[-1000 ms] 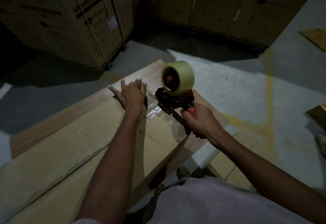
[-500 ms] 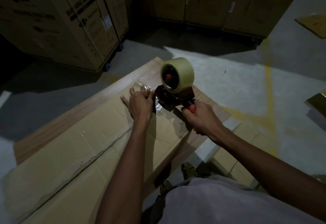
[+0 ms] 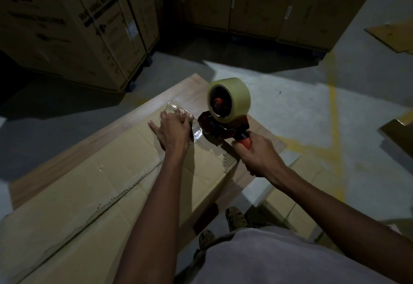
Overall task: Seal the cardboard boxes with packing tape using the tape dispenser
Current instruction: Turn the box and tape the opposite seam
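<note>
A long flat cardboard box (image 3: 107,185) lies in front of me, its centre seam running diagonally. My left hand (image 3: 173,132) presses flat with straight fingers on clear tape (image 3: 197,132) at the box's far end. My right hand (image 3: 258,157) grips the orange handle of a red tape dispenser (image 3: 223,125), which carries a yellowish tape roll (image 3: 230,100). The dispenser's front touches the box just right of my left hand. A strip of tape (image 3: 176,108) hangs past the far edge.
The box rests on a wooden board (image 3: 192,86) on the grey concrete floor. Tall printed cartons (image 3: 73,24) stand at the back left and across the back. Flat cardboard pieces (image 3: 393,35) lie at the right. Smaller boxes (image 3: 297,196) sit by my feet.
My left hand slid right along the tape toward the dispenser and its fingers came together. The dispenser stayed at about the same spot on the box.
</note>
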The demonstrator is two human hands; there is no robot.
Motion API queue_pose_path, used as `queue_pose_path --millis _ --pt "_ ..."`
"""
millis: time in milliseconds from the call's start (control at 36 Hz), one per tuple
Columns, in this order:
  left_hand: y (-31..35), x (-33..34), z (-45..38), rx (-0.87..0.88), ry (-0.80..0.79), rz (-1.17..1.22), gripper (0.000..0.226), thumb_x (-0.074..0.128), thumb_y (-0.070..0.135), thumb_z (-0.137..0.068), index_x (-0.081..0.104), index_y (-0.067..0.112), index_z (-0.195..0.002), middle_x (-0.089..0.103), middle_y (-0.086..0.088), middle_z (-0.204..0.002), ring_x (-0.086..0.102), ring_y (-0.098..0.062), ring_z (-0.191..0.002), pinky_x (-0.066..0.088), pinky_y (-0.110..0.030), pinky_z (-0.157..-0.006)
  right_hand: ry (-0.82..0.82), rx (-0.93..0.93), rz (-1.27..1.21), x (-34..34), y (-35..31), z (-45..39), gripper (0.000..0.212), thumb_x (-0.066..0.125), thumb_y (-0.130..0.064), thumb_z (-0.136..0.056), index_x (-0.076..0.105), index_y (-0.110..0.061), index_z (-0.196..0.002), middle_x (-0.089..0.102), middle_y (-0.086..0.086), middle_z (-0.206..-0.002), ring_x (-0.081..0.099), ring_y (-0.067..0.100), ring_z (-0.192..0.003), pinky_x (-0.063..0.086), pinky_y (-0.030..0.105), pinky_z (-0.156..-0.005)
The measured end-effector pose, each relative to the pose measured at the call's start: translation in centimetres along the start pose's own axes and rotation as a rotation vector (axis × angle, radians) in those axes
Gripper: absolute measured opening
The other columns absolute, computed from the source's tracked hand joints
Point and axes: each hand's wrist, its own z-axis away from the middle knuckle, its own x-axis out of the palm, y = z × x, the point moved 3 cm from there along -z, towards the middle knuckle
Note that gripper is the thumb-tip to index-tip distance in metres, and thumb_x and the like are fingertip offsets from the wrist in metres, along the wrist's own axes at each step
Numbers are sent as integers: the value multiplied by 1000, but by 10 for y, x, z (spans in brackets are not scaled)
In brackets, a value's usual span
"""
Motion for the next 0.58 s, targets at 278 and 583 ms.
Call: queue_pose_path --millis 278,583 --pt "-1 2 2 57 26 -12 37 56 48 -100 77 23 -118 68 -10 -128 42 -25 -142 7 -60 -121 40 -17 41 -7 7 23 15 60 -36 -98 57 -26 -108 63 6 -68 58 8 -40 43 20 -36" --pt "15 1 24 150 -38 87 23 62 32 -99 77 15 -97 70 -10 -110 64 -28 -109 5 -52 -124 64 -96 180 -3 8 24 27 49 -52 -84 55 -29 -96 61 -2 -74 59 17 -60 46 32 -50"
